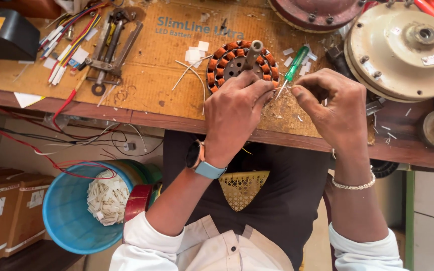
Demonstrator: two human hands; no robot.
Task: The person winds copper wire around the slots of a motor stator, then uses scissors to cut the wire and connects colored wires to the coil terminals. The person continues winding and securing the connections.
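The left hand [237, 108] lay over the near rim of the round motor stator with copper-orange windings [242, 62], its fingers curled down and pressed against the coils, apparently to keep the part from turning on the worn wooden tabletop [141, 108]. The stator sat flat near the tabletop's front edge, its grey central shaft [253, 52] sticking up and tilted slightly away, close enough for both hands to meet over it. The right hand [335, 108] was bunched just to the right, thumb and fingertips drawn together in a pinch on something too small to make out, possibly a thin wire end or paper slip; the tip of the green-handled screwdriver [293, 68] pointed into the gap between the two hands, but whether the right hand gripped it could not be told. White paper slips [196, 54] lay scattered around the stator, within easy reach. A cream-coloured round metal motor housing [403, 50] rested at the far right, set aside with its hub facing up. To the left lay a bundle of red, yellow and white wires [69, 42] and a metal puller tool [109, 47]. Below the tabletop's edge, a blue plastic bucket [66, 216] held a heap of the same white slips.
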